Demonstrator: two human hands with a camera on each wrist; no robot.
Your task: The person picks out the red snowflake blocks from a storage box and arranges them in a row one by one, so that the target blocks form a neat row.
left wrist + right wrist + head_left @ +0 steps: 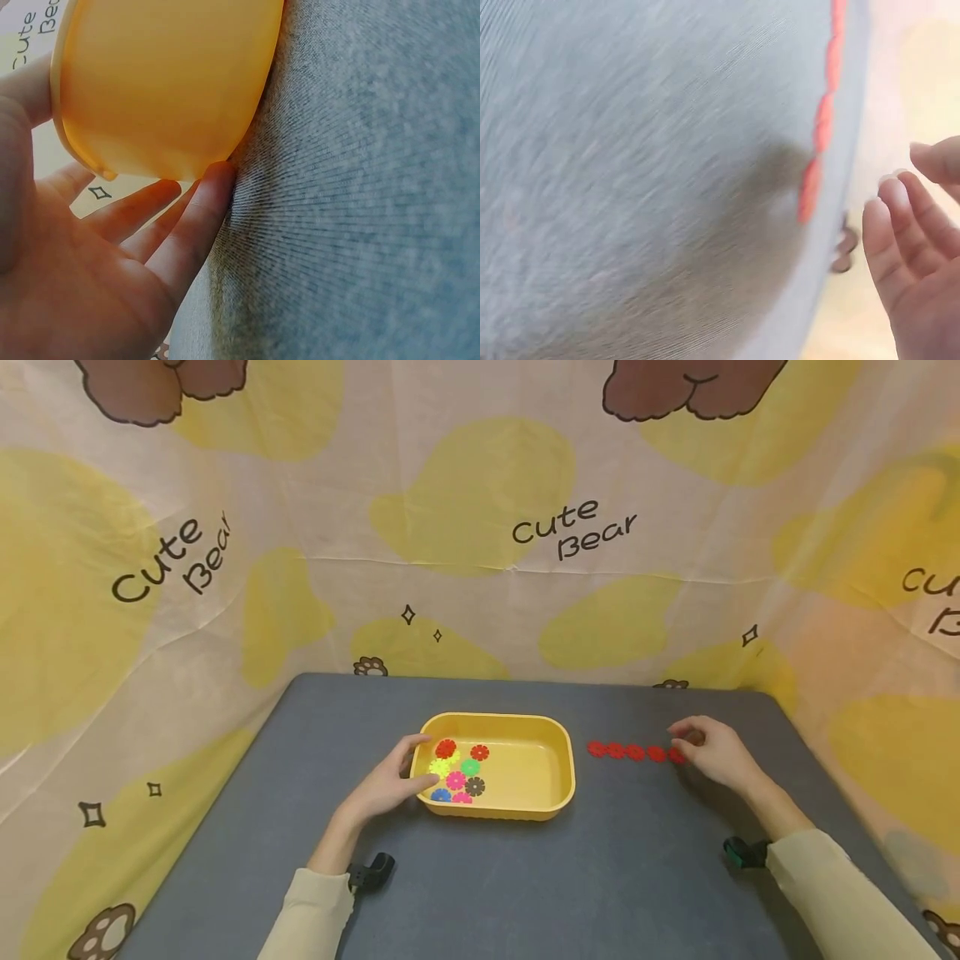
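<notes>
A yellow plastic basket (pixel 517 814) stands on the table, with several snowflake-shaped discs (pixel 455 781) in its left part. My left hand (pixel 386 782) holds the basket's left end. Its thumb lies over the rim, and in the left wrist view its fingers (pixel 199 217) touch the outer wall. To the right of the basket, several red snowflake discs (pixel 635 752) form a straight row. My right hand (pixel 712 752) hovers at the right end of that row. In the right wrist view its bent fingers (pixel 919 232) hold nothing and are apart from the discs.
A dark grey-blue table top (pixel 480 893) lies under everything. Behind it and at both sides hangs a curtain (pixel 465 510) with yellow patches and bear prints. Each wrist wears a dark strap-on camera (pixel 371 871).
</notes>
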